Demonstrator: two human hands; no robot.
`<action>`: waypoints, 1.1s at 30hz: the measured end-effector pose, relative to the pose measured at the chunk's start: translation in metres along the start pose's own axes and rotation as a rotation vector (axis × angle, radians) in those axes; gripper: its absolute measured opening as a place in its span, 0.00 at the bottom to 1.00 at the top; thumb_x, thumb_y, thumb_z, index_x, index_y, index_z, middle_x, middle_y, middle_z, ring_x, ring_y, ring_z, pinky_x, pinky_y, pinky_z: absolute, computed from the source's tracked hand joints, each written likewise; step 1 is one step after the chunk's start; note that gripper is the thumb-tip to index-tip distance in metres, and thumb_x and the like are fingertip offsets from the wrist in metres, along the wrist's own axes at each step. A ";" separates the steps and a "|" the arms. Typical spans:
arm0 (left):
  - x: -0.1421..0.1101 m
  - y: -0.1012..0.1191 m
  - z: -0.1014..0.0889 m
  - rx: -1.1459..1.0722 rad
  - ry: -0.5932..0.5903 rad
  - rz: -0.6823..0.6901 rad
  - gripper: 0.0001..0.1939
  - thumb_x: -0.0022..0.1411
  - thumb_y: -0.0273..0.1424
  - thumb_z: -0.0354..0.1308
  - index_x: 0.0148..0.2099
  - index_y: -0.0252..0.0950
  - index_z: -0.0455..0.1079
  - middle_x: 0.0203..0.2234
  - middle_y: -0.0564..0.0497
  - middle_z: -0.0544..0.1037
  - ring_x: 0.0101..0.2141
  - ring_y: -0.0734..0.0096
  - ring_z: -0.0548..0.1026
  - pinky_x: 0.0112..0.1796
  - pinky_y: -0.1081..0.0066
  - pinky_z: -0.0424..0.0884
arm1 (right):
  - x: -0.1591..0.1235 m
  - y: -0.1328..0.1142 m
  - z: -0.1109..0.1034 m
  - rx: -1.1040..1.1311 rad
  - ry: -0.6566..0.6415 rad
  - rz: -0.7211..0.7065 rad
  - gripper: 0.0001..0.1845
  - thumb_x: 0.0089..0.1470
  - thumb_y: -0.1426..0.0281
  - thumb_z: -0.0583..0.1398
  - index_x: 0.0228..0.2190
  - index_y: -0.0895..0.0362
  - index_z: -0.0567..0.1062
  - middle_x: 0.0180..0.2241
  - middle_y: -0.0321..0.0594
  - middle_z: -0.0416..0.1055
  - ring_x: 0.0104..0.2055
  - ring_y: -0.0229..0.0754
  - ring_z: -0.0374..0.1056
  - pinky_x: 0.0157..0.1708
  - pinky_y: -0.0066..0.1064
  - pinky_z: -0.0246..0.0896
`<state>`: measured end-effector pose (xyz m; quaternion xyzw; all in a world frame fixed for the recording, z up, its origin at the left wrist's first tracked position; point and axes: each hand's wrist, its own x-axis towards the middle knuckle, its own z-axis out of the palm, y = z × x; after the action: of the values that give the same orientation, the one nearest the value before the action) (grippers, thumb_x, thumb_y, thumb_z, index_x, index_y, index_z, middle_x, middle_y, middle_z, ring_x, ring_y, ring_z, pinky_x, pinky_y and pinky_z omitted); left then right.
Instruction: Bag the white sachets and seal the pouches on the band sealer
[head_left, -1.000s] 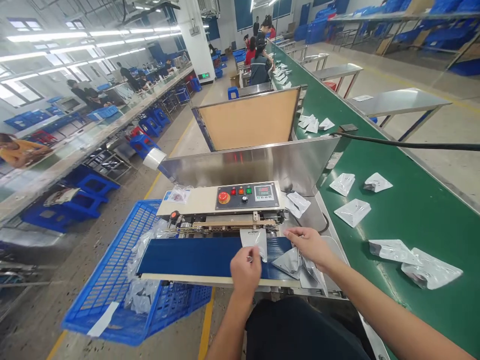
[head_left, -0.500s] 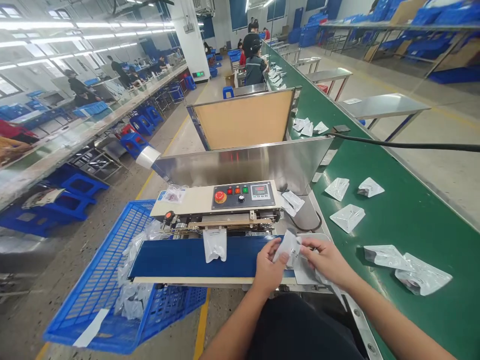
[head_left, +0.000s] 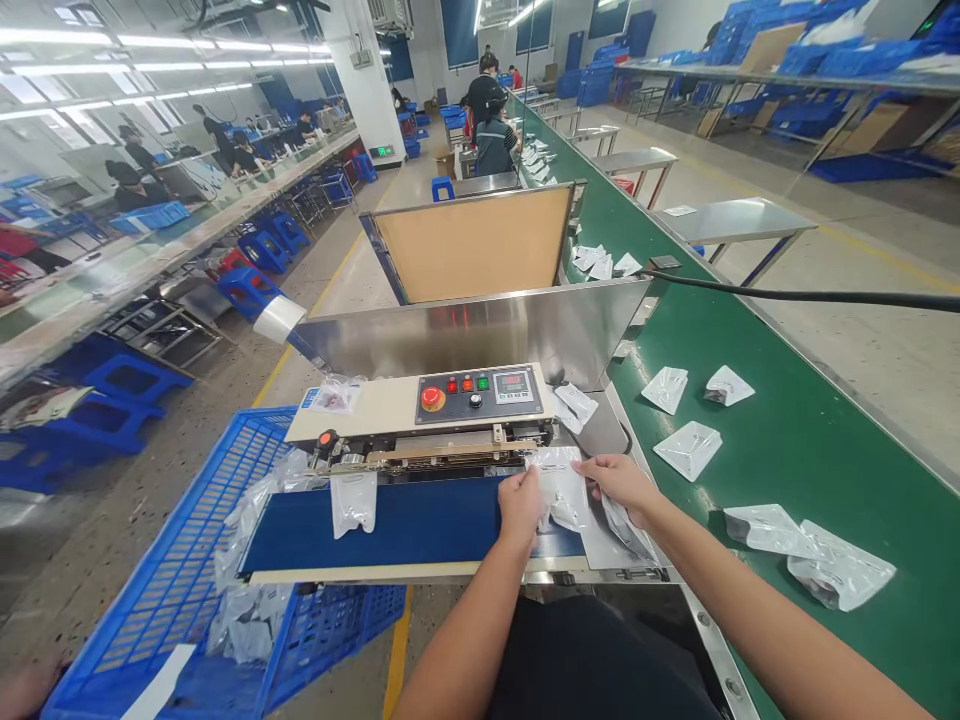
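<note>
My left hand pinches the left edge of a white plastic pouch at the right end of the sealing machine. With its fingertips, my right hand grips the same pouch by its upper right corner. The pouch's top edge lies level with the machine's sealing slot, its body hanging over the blue belt. Farther left, another pouch hangs from the slot by its top. More pouches lie under my right hand, partly hidden by it.
A green conveyor on the right carries several loose pouches. Left of the machine stands a blue basket with bagged pouches inside. A steel panel rises behind the machine, and a black cable crosses the conveyor. Co-workers sit farther off.
Both hands have brought the pouch up to the slot's right end, spread flatter and upright. The sealed-in pouch on the blue belt has travelled left. The camera view has shifted slightly.
</note>
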<state>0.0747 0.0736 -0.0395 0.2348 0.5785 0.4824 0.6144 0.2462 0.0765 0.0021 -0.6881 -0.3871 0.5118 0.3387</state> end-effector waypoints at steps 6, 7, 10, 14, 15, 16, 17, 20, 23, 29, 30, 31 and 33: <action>-0.008 0.018 -0.050 -0.029 0.210 0.112 0.33 0.51 0.59 0.74 0.37 0.31 0.81 0.33 0.41 0.84 0.35 0.59 0.82 0.36 0.65 0.77 | -0.011 -0.022 0.025 0.020 -0.046 0.015 0.25 0.44 0.46 0.72 0.27 0.55 0.81 0.24 0.36 0.75 0.22 0.38 0.67 0.27 0.31 0.61; -0.017 0.019 -0.060 -0.032 0.281 0.169 0.32 0.53 0.57 0.74 0.43 0.32 0.82 0.40 0.39 0.86 0.41 0.56 0.83 0.42 0.63 0.78 | -0.016 -0.025 0.027 0.020 -0.029 0.002 0.25 0.45 0.46 0.72 0.30 0.55 0.82 0.26 0.37 0.77 0.23 0.40 0.68 0.28 0.32 0.63; -0.054 0.018 -0.077 0.055 0.318 0.325 0.29 0.62 0.53 0.71 0.53 0.35 0.81 0.50 0.37 0.85 0.51 0.53 0.82 0.53 0.58 0.77 | -0.035 -0.031 0.036 0.043 0.010 -0.074 0.27 0.47 0.45 0.72 0.37 0.56 0.85 0.30 0.40 0.80 0.26 0.43 0.72 0.32 0.36 0.68; -0.089 0.015 -0.061 0.216 -0.141 0.319 0.28 0.62 0.53 0.71 0.50 0.33 0.84 0.44 0.37 0.86 0.45 0.53 0.83 0.49 0.59 0.79 | -0.057 -0.044 0.060 0.115 0.003 -0.186 0.31 0.48 0.44 0.73 0.41 0.56 0.85 0.40 0.47 0.83 0.41 0.50 0.79 0.44 0.39 0.73; -0.091 0.017 -0.054 0.203 -0.191 0.313 0.29 0.61 0.54 0.71 0.50 0.33 0.84 0.44 0.38 0.86 0.44 0.53 0.83 0.48 0.60 0.79 | -0.061 -0.048 0.064 0.171 -0.017 -0.195 0.33 0.48 0.44 0.73 0.44 0.56 0.85 0.43 0.49 0.83 0.45 0.52 0.79 0.47 0.40 0.73; -0.091 0.020 -0.047 0.167 -0.201 0.302 0.30 0.61 0.55 0.71 0.51 0.33 0.84 0.44 0.38 0.86 0.44 0.54 0.82 0.47 0.61 0.79 | -0.063 -0.051 0.064 0.251 -0.040 -0.196 0.35 0.48 0.43 0.73 0.48 0.55 0.84 0.46 0.50 0.83 0.49 0.53 0.79 0.50 0.41 0.73; -0.089 0.024 -0.042 0.116 -0.186 0.282 0.32 0.61 0.56 0.70 0.51 0.33 0.83 0.43 0.39 0.86 0.43 0.55 0.82 0.46 0.61 0.79 | -0.064 -0.052 0.061 0.340 -0.061 -0.194 0.37 0.50 0.42 0.72 0.52 0.54 0.82 0.50 0.50 0.82 0.52 0.53 0.78 0.51 0.41 0.74; -0.080 0.037 -0.035 0.002 -0.215 0.172 0.34 0.63 0.60 0.66 0.49 0.32 0.84 0.36 0.43 0.85 0.37 0.58 0.80 0.41 0.63 0.77 | -0.066 -0.048 0.039 0.432 -0.097 -0.203 0.39 0.52 0.42 0.71 0.57 0.51 0.81 0.53 0.48 0.82 0.53 0.52 0.78 0.51 0.41 0.75; -0.076 0.043 -0.036 0.104 -0.291 0.171 0.35 0.66 0.61 0.62 0.43 0.31 0.85 0.28 0.46 0.82 0.31 0.62 0.76 0.36 0.66 0.74 | -0.070 -0.030 0.017 0.223 -0.124 -0.209 0.35 0.49 0.41 0.73 0.47 0.55 0.85 0.43 0.47 0.84 0.43 0.50 0.78 0.43 0.41 0.76; -0.064 0.028 -0.022 0.328 -0.189 0.354 0.28 0.67 0.55 0.63 0.32 0.34 0.84 0.28 0.46 0.81 0.34 0.60 0.77 0.39 0.66 0.74 | -0.067 0.014 0.005 0.307 0.024 -0.098 0.34 0.44 0.38 0.74 0.32 0.58 0.84 0.31 0.43 0.80 0.30 0.43 0.72 0.33 0.36 0.74; -0.058 0.023 -0.017 0.308 -0.140 0.285 0.28 0.65 0.54 0.65 0.29 0.33 0.82 0.25 0.48 0.79 0.31 0.61 0.76 0.36 0.66 0.73 | -0.061 0.020 0.003 0.352 0.076 -0.064 0.34 0.42 0.39 0.75 0.31 0.58 0.83 0.29 0.42 0.79 0.28 0.42 0.71 0.31 0.35 0.73; -0.051 0.017 -0.011 0.271 -0.094 0.198 0.28 0.61 0.54 0.68 0.27 0.33 0.81 0.22 0.49 0.77 0.28 0.63 0.75 0.33 0.67 0.72 | -0.054 0.024 0.000 0.386 0.123 -0.029 0.33 0.39 0.41 0.77 0.29 0.58 0.82 0.26 0.40 0.77 0.26 0.40 0.70 0.29 0.33 0.72; -0.035 0.008 0.000 0.156 -0.022 0.021 0.26 0.54 0.53 0.73 0.26 0.32 0.80 0.18 0.51 0.74 0.25 0.65 0.73 0.30 0.68 0.71 | -0.036 0.028 -0.005 0.413 0.176 0.042 0.29 0.37 0.47 0.79 0.26 0.58 0.80 0.23 0.38 0.74 0.24 0.38 0.67 0.26 0.31 0.71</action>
<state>0.0771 0.0465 -0.0153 0.2935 0.6052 0.4396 0.5952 0.2497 0.0310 -0.0050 -0.6540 -0.2290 0.5251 0.4942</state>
